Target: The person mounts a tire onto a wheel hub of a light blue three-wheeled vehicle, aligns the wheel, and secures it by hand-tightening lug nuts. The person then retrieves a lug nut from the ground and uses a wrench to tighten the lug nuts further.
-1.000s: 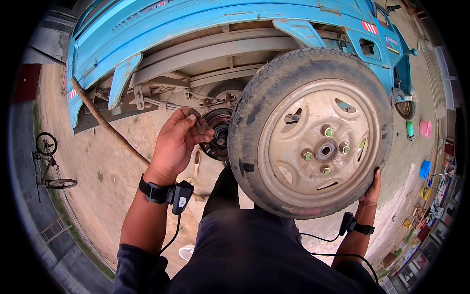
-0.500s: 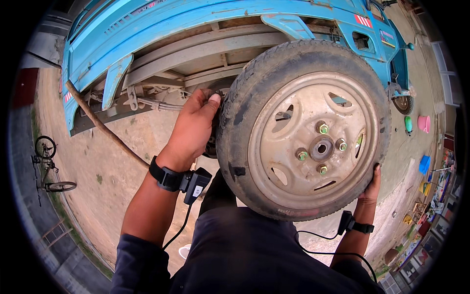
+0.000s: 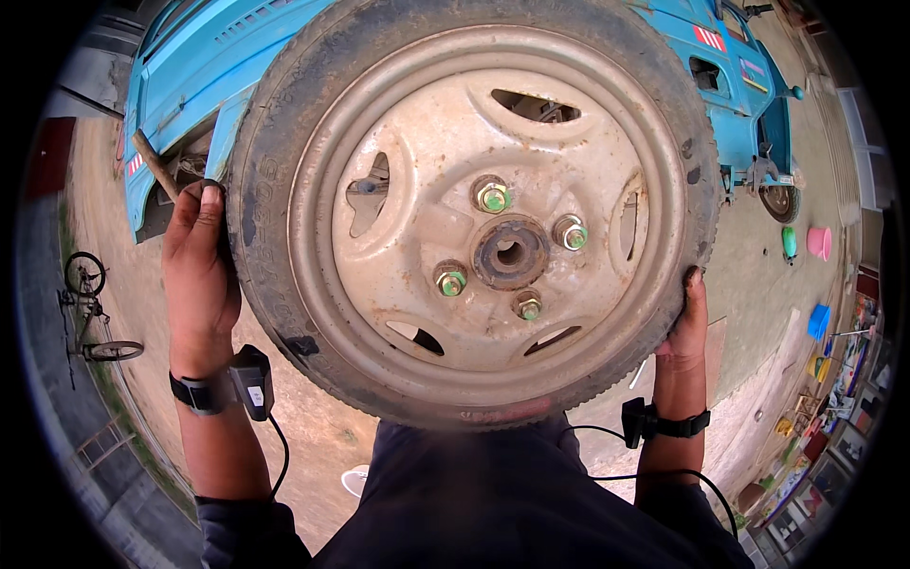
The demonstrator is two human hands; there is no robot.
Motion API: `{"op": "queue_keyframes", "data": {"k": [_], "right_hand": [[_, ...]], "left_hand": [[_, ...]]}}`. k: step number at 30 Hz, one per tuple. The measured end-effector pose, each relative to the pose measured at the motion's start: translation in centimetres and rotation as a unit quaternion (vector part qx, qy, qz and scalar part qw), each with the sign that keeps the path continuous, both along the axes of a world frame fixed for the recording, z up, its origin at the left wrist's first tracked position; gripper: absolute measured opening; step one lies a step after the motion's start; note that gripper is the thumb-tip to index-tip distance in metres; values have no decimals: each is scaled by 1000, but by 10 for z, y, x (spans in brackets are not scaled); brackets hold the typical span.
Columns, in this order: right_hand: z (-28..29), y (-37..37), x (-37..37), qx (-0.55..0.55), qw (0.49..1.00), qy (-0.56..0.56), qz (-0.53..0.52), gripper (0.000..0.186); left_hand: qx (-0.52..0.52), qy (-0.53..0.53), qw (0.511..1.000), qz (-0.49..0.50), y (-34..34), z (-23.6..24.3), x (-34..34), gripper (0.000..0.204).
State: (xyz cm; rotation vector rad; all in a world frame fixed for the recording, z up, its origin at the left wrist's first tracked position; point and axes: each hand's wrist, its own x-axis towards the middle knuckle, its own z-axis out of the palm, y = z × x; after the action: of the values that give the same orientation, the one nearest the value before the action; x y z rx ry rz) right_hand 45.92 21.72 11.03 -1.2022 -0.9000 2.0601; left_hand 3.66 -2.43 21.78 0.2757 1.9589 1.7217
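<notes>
A large wheel with a worn black tyre and a dusty beige steel rim fills the middle of the view, held up in front of my body. Several nuts with green paint surround its rusty centre hub. My left hand grips the tyre's left edge, thumb on the near side and fingers out of sight behind the rubber. Low on the right side, my right hand presses round the tyre's edge, its fingers partly hidden. Behind the wheel stands a blue three-wheeled cargo vehicle, much of it covered by the tyre.
A wooden pole leans by the vehicle's left end. A bicycle is at the far left. On the right are a pink bucket, a green bottle-like object, a blue container and scattered goods along a wall.
The wheel has moved left and closer to me, now hiding more of the vehicle. My left hand has shifted left with its edge; my right hand has moved slightly left and up.
</notes>
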Motion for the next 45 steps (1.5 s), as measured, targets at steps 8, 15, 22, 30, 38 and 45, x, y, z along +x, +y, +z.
{"op": "queue_keyframes", "data": {"k": [8, 15, 22, 30, 38, 45], "right_hand": [[-19, -40, -49, -2, 998, -16, 55, 73], [-28, -39, -51, -29, 998, -28, 55, 72], [-32, -44, -59, -36, 997, -51, 46, 71], [-21, -46, -63, -39, 995, -80, 32, 72], [-32, -45, -65, -32, 995, -85, 41, 72], [-37, -38, -70, -27, 994, -96, 52, 70]], "left_hand": [[-53, -10, 998, 18, -44, -34, -31, 23], [-62, -18, 998, 21, -33, -59, -37, 25], [-86, -20, 996, 9, -43, -77, -47, 25], [-97, -20, 995, 3, -52, -87, -50, 30], [-116, -25, 993, 3, -47, -96, -50, 24], [-109, -59, 992, 39, -51, -115, -45, 24]]}}
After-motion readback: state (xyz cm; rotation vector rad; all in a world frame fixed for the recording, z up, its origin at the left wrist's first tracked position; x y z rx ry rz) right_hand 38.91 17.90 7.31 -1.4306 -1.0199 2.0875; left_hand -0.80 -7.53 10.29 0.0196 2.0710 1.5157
